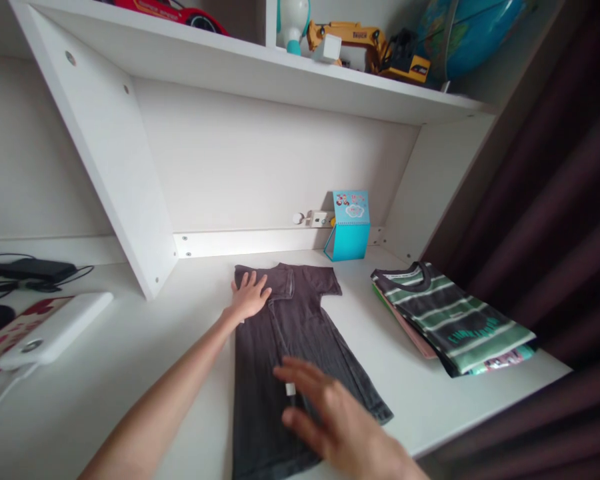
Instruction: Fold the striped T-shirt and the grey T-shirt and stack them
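Note:
A dark grey T-shirt [300, 333] lies on the white desk [130, 353], partly folded lengthways with one sleeve sticking out at the upper right. My left hand [250, 297] rests flat and open on its upper left corner, by the collar. My right hand [330, 417] hovers open over the shirt's lower part, fingers stretched out and slightly blurred, with a small white tag showing just beneath the fingers.
A stack of folded clothes topped by a green striped shirt [453, 320] sits at the right, by the dark curtain [555, 233]. A blue box [350, 227] stands at the back wall. A white flat device [55, 330] and cables [25, 273] lie at the left. Toys fill the shelf above [370, 50].

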A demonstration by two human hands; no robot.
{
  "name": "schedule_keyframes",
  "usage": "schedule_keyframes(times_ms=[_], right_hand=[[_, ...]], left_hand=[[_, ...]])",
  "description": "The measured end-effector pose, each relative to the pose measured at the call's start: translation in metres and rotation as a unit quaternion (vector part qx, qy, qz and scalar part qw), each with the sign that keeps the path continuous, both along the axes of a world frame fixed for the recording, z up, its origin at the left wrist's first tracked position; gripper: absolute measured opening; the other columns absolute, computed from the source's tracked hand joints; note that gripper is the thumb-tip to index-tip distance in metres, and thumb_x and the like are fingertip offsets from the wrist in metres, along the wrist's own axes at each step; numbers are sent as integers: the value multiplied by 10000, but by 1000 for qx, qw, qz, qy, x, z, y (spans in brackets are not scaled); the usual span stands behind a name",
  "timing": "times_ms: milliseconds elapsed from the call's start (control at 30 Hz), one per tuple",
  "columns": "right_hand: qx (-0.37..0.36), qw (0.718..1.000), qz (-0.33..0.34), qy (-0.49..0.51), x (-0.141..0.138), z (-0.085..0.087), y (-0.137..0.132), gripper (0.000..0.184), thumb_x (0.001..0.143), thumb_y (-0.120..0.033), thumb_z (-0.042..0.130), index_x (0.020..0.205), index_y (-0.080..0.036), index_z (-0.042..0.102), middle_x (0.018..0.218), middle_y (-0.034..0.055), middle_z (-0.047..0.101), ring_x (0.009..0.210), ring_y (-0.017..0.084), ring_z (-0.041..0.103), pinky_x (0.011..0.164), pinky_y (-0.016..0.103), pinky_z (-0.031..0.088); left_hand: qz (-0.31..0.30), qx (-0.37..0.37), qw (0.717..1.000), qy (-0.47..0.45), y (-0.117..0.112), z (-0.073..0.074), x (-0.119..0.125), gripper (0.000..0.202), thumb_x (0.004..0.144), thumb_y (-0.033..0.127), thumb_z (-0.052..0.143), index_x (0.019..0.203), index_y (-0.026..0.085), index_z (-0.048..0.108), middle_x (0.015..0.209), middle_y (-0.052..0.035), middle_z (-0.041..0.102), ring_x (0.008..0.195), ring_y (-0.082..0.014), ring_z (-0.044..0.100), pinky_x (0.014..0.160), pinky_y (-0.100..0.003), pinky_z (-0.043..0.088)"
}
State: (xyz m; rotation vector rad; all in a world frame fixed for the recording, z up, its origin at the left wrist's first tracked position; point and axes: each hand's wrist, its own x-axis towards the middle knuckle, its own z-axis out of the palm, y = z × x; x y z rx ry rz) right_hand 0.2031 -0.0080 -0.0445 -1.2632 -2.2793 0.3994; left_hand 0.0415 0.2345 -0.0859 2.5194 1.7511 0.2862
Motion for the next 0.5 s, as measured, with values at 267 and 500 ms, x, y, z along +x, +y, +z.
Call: schedule_keyframes(times_ms=[267, 500], right_hand=[[-117, 910, -396, -21, 103, 6, 162, 280, 883, -275, 505, 1115, -122, 537, 1143, 111, 556, 1041, 221, 533, 906, 425, 408], [-180, 858, -477, 65, 109, -11, 205, 298, 871, -314, 531, 1114, -141, 523, 1100, 74, 549, 924, 184, 567, 780, 379, 488]], left_hand=[[-47, 1, 999, -5, -30, -10, -3, 530, 886, 545, 179, 1365, 345, 288, 1463, -66, 212, 1328, -331, 136, 1018, -556, 150], [-53, 8, 997, -46, -29, -15, -4, 513, 882, 540, 225, 1349, 351, 325, 1455, -53, 234, 1329, -332, 134, 1018, -575, 132]])
